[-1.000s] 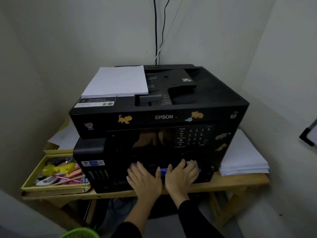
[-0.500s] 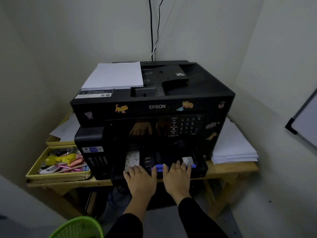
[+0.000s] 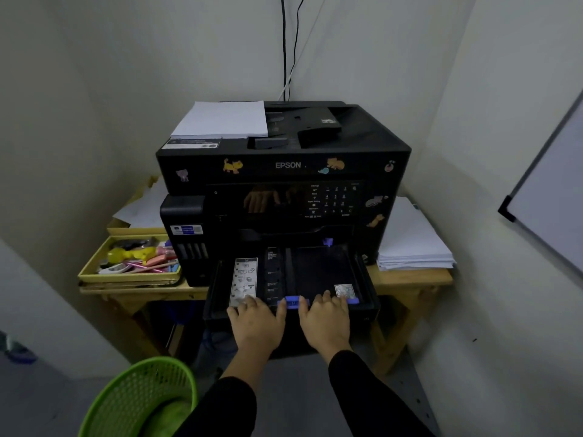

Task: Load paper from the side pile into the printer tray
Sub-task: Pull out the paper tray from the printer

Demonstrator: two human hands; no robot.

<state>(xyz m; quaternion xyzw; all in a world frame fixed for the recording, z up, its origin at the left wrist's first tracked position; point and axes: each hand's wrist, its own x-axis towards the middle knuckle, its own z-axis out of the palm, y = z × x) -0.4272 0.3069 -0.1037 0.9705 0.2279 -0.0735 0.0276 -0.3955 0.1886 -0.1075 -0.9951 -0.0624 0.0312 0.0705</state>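
Note:
A black Epson printer (image 3: 284,165) stands on a wooden table. Its paper tray (image 3: 318,272) is pulled far out toward me and holds no paper; blue guides show at its front and back. My left hand (image 3: 255,323) and my right hand (image 3: 325,323) both grip the tray's front edge, fingers curled over it. The side pile of white paper (image 3: 410,241) lies on the table to the right of the printer. Another white stack (image 3: 220,119) rests on the printer's top left.
A yellow tray of stationery (image 3: 132,263) sits left of the printer, with loose sheets (image 3: 142,209) behind it. A green mesh basket (image 3: 138,398) stands on the floor at lower left. A whiteboard (image 3: 549,190) leans on the right wall. Cables (image 3: 288,45) run up the corner.
Both hands have drawn the tray out of the printer toward me, from nearly shut to wide open. The camera has backed away from the printer.

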